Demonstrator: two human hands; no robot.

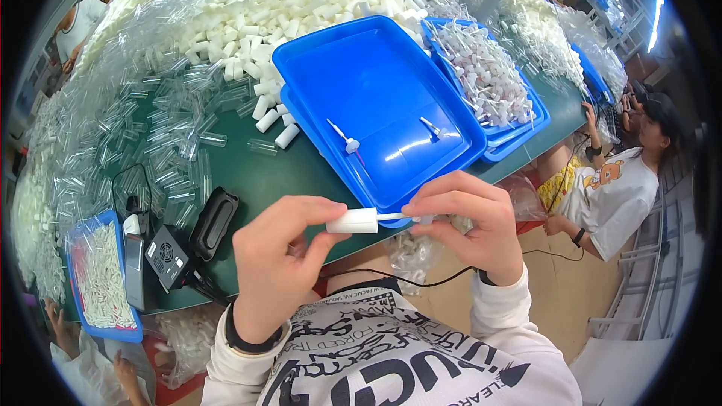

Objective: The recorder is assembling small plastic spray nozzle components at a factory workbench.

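Fingertips to fingertips here! The left hand (271,255) has its grip closed to the width of a white cap (352,221), thumb below, finger above, near the far end. Across from it the right hand (475,219) pinches the clear-looking end of a thin white stick (389,216), fingers almost together. The stick's tip meets the cap's right end; how far it goes inside, I cannot tell. Both pieces are up in the air, level, just in front of the big blue tray (368,90).

And how do they handle? The cap looks light, stiff and smooth, maybe a touch slippery, best taken by its round sides. The stick looks slim enough to bend, so hold the thicker end and keep it straight.

Now outward: two small stick pieces (351,145) lie well apart in that tray. Beyond, a heap of white caps (301,18) spreads over the green worktop (244,169), clear tubes (173,135) scatter left, and a fuller tray (517,138) sits right.
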